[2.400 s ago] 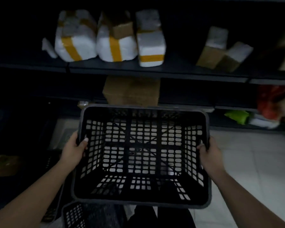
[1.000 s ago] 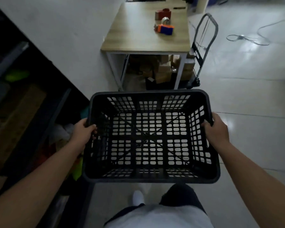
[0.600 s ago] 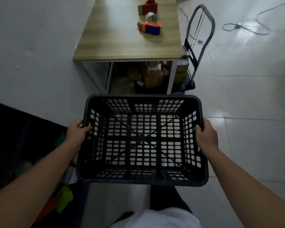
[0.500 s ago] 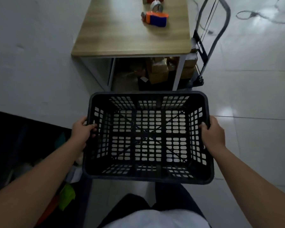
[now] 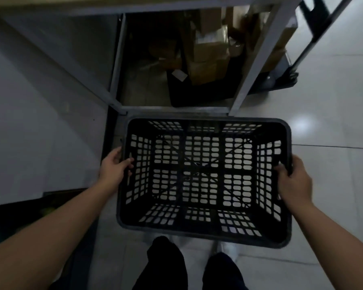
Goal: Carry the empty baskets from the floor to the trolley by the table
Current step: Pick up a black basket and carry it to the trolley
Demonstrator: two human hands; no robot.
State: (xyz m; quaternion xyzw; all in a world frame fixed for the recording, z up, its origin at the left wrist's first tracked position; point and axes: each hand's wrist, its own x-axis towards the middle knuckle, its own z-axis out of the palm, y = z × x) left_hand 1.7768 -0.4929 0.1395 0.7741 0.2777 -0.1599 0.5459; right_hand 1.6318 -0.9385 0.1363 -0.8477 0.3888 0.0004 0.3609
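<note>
- The black perforated plastic basket (image 5: 203, 181) is empty and held up off the pale tiled floor (image 5: 333, 126), open side up, pretty much level.
- Left hand (image 5: 115, 168) is clamped on the basket's left short rim, thumb hooked over the edge and into the inside.
- Right hand (image 5: 293, 181) grips the right short rim the same way, fingers curled over the top edge. So the basket sits right between both hands, arms stretched out in front.
- Below it you can see dark trouser legs (image 5: 166, 266).
- Just past the far rim is the grey metal frame of the table (image 5: 252, 65), with brown cardboard boxes (image 5: 210, 53) stacked underneath.
- The dark trolley (image 5: 285, 74) is off to the upper right beside the table leg, only partly in shot.
</note>
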